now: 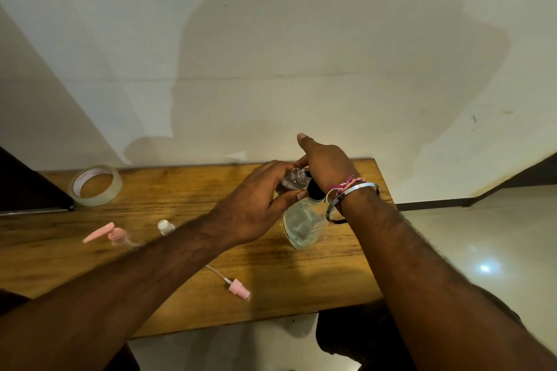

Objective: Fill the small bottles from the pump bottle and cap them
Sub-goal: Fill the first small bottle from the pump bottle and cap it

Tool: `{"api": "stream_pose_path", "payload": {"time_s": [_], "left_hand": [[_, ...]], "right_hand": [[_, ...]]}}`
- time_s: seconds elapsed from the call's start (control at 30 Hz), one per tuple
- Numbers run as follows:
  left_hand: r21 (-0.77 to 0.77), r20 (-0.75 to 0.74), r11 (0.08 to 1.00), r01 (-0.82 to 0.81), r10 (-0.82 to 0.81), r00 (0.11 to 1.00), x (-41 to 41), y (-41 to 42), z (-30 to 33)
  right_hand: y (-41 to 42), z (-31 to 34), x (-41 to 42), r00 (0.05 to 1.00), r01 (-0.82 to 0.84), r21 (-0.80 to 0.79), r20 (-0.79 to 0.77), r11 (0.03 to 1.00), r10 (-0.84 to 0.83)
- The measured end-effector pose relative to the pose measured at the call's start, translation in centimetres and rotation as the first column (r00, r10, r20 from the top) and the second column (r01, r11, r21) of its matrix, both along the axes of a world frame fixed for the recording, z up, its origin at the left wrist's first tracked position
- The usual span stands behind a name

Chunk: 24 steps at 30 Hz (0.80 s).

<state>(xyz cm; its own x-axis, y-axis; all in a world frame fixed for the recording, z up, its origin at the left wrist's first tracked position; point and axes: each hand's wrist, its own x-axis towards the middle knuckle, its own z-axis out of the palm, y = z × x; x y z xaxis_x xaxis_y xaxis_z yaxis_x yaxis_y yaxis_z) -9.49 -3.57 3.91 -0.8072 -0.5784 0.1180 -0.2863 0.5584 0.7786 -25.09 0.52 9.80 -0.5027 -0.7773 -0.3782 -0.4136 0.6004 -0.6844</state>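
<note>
A clear pump bottle (303, 227) with a black pump top stands on the wooden table (180, 193), holding clear liquid. My right hand (327, 164) rests on top of its pump head, fingers laid over it. My left hand (259, 208) grips a small clear bottle (292, 179), tilted with its open neck at the pump's nozzle. On the table to the left lie a small bottle with a pink pump cap (116, 235) and a small bottle with a white cap (165, 226). A loose pink spray cap (239, 291) with its tube lies near the front edge.
A roll of clear tape (95, 185) sits at the table's back left. A dark object (30, 190) lies at the far left edge. The table stands against a white wall. Pale floor shows to the right and below.
</note>
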Motion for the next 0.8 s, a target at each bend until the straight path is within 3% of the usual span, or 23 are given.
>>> {"api": "stream_pose_path", "payload": {"time_s": [0.07, 0.2, 0.37, 0.57, 0.8], "left_hand": [[0.012, -0.008, 1.0, 0.003, -0.002, 1.0, 0.0, 0.1, 0.1], [0.039, -0.041, 0.999, -0.018, 0.02, 0.999, 0.0, 0.1, 0.5], [0.047, -0.036, 0.998, -0.03, 0.032, 0.999, 0.2, 0.2, 0.8], [0.045, -0.009, 0.999, -0.021, 0.022, 1.0, 0.1, 0.5, 0.8], [0.039, -0.024, 0.998, -0.044, 0.045, 0.999, -0.1, 0.4, 0.7]], "right_hand": [[0.1, 0.0, 0.0, 1.0, 0.015, -0.017, 0.018, 1.0, -0.014], [0.1, 0.3, -0.1, 0.963, 0.171, -0.082, 0.224, 0.982, -0.149], [0.0, 1.0, -0.4, 0.927, 0.173, -0.053, 0.346, 0.983, -0.145], [0.1, 1.3, -1.1, 0.898, 0.155, -0.035, 0.422, 0.987, -0.126], [0.1, 0.7, -0.8, 0.921, 0.158, -0.06, 0.368, 0.986, -0.125]]}}
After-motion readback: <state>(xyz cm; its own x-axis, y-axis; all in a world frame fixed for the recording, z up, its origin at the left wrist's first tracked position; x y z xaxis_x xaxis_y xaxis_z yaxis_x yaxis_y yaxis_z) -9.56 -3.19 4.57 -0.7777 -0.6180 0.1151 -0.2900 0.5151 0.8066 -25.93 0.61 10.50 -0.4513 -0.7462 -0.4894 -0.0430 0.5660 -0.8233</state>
